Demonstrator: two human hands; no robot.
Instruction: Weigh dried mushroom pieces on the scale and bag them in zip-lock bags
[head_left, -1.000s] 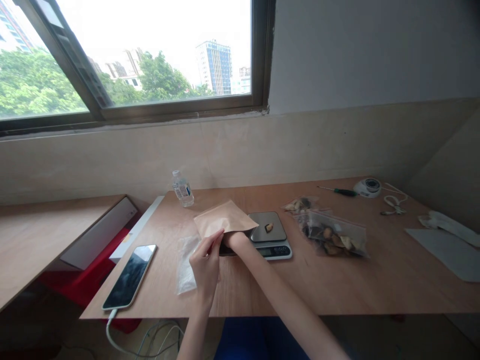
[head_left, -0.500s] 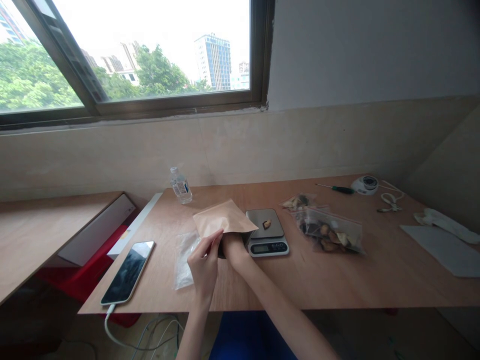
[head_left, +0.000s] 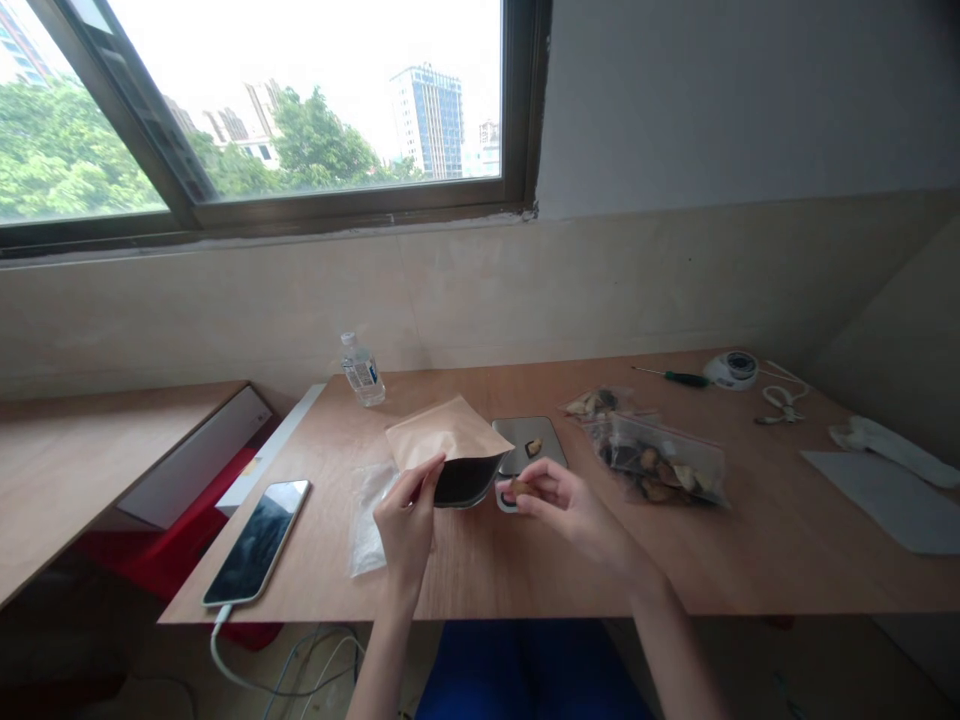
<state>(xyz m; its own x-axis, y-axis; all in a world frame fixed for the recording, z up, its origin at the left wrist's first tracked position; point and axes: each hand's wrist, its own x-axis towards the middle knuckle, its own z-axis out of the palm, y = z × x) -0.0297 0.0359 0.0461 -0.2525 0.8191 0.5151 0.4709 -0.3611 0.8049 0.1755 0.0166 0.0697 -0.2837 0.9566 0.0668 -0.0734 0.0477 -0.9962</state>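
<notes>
My left hand (head_left: pixel 406 520) pinches the near edge of a brown paper pouch (head_left: pixel 448 438) and holds its dark mouth agape. My right hand (head_left: pixel 564 503) is out of the pouch, just to its right, with the fingertips pinched on a small brown piece (head_left: pixel 520 488). Behind that hand sits a small digital scale (head_left: pixel 537 440) with one brown piece (head_left: pixel 534 447) on its steel plate. A clear zip bag of dried pieces (head_left: pixel 660 471) lies right of the scale, with a smaller bag (head_left: pixel 596 404) behind it.
A phone (head_left: pixel 259 541) on a cable lies at the left, an empty clear bag (head_left: pixel 370 517) beside my left hand, a small water bottle (head_left: pixel 361 370) behind. A screwdriver (head_left: pixel 673 378), round white device (head_left: pixel 733 369), cord (head_left: pixel 781 404) and white sheet (head_left: pixel 892 508) occupy the right end.
My right hand was inside the pouch; it has come out to the right with a small brown piece in its fingertips. The pouch mouth now gapes wide.
</notes>
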